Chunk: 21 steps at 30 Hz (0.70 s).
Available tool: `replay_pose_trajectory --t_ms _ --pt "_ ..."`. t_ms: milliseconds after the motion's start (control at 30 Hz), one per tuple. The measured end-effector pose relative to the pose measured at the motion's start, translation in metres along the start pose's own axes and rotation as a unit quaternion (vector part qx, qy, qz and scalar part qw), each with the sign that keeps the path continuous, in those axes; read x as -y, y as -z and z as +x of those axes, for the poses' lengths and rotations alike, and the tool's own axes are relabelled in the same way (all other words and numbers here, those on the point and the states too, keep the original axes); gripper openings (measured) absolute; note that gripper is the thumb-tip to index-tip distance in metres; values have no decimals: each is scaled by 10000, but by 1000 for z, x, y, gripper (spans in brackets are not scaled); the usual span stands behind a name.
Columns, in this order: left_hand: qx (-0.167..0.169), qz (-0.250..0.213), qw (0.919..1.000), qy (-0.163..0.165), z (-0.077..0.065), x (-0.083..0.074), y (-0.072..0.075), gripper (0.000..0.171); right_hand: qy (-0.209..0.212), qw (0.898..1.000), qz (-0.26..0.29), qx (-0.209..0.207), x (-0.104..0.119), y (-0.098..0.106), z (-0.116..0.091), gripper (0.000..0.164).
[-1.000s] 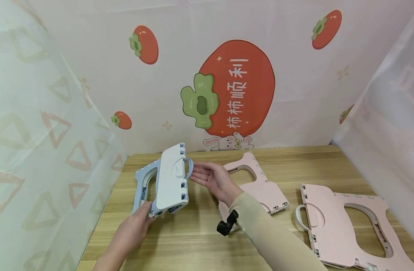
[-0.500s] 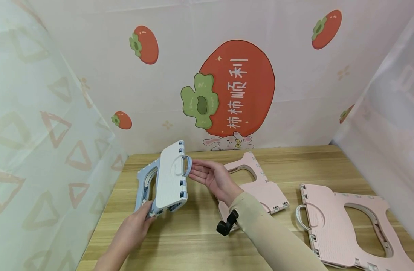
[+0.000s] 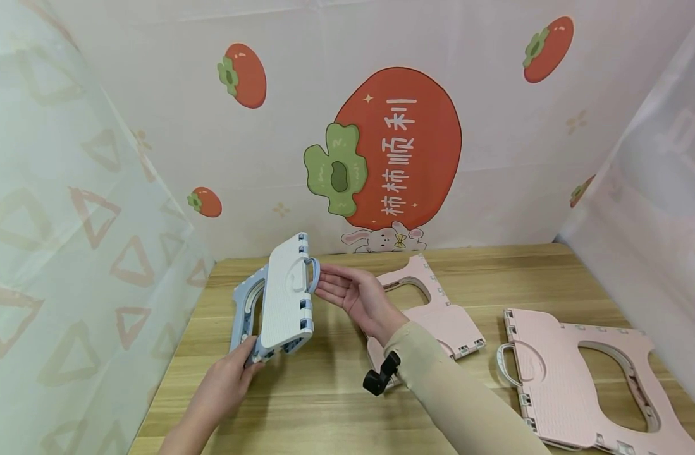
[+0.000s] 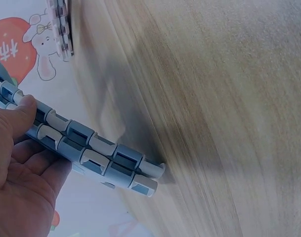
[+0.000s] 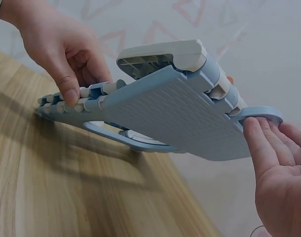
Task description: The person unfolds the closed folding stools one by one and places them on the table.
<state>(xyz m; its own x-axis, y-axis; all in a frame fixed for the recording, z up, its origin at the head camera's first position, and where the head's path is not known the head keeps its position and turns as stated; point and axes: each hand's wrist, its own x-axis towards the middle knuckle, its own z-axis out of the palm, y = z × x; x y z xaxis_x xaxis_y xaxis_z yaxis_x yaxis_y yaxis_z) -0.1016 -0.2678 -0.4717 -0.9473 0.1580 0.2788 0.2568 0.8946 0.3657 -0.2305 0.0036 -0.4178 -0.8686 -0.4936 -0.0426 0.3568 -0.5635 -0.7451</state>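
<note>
A blue and white folding step stool (image 3: pixel 281 300) is partly folded at the left of the table, its ribbed top panel tilted steeply. My left hand (image 3: pixel 227 382) pinches its near hinged edge between thumb and fingers; the left wrist view shows the thumb on the hinge knuckles (image 4: pixel 96 150). At the panel's right edge, a blue carry handle (image 3: pixel 315 275) sticks out. My right hand (image 3: pixel 361 300) has its palm up and fingers nearly straight, fingertips against the underside of that handle. The right wrist view shows the stool's blue underside (image 5: pixel 160 108) and a gap between its panels.
A pink folding stool (image 3: pixel 438 325) lies flat behind my right forearm. Another pink one (image 3: pixel 558 373), with a pale handle, lies at the right. Printed cloth walls (image 3: pixel 279 139) stand around the wooden table (image 3: pixel 324 411).
The blue stool's top panel has tipped slightly more upright, its handle edge rising a little and shifting left. My right fingertips have followed it. The pink stools have stayed put.
</note>
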Motion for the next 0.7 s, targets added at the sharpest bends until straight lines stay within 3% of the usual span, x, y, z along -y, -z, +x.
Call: replay_pose_trajectory --t_ms 700 --pt "235 -220 9991 261 1 -4 3 50 104 9998 -4 188 4 -6 -1 45"
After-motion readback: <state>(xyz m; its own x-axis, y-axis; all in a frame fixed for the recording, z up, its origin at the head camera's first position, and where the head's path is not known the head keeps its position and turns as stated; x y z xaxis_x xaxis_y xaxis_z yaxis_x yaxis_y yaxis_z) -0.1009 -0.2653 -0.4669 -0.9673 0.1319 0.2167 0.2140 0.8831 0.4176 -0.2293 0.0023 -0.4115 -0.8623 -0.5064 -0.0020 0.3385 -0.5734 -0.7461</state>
